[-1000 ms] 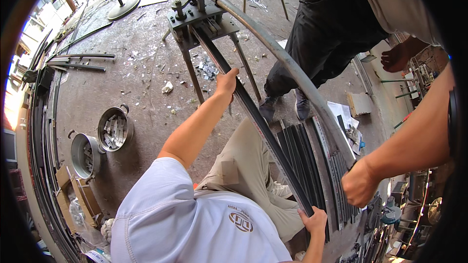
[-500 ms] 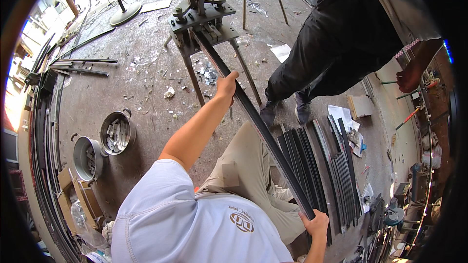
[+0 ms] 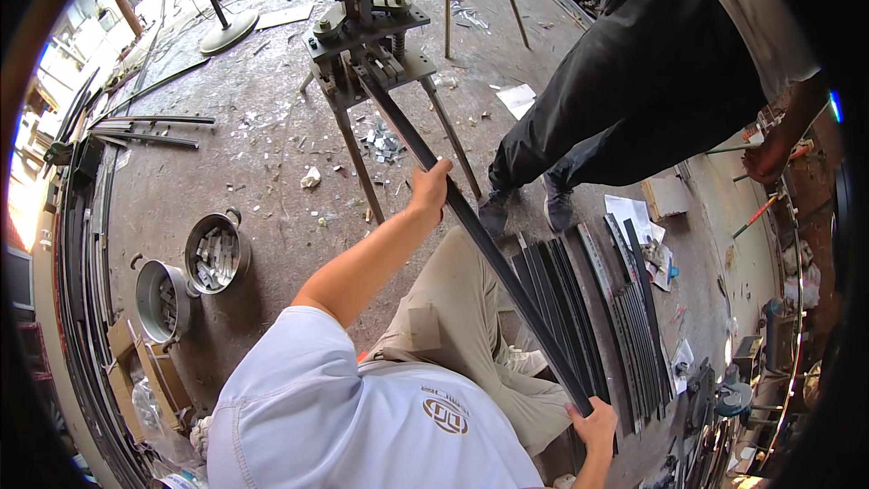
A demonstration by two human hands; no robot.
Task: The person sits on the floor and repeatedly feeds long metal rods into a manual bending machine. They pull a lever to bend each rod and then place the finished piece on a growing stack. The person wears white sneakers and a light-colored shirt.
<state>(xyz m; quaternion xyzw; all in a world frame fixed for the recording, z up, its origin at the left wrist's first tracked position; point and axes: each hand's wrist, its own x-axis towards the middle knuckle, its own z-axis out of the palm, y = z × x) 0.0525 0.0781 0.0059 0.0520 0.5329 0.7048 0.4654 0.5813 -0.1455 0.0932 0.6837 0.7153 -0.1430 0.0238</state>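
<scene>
From where I stand, the grimy floor [image 3: 272, 217] spreads out widest, strewn with offcuts. On it a co-worker in dark trousers [image 3: 615, 118] stands to the right, one arm hanging well apart from the work. Nearer is the person with the long piece, in a white shirt [image 3: 335, 398] and beige trousers [image 3: 434, 308], knees bent. In front stands a dark metal press [image 3: 371, 41] on splayed legs, a lever rising from its top. Dark bars [image 3: 566, 308] lie side by side on the floor to the right. One long black bar [image 3: 493, 258] slants from the press down across the person's lap; its far end goes in at the press, though I can't tell how it sits there. Two metal pots [image 3: 184, 308] stand together on the left, holding short silvery pieces. White paper [image 3: 631, 215] lies beyond the bars. The left hand [image 3: 431, 186] has its fingers wrapped round the bar partway along; the right hand [image 3: 595, 424] has its fingers clamped on the near end. Smallest are the metal scraps [image 3: 382, 143] scattered by the press's legs.
</scene>
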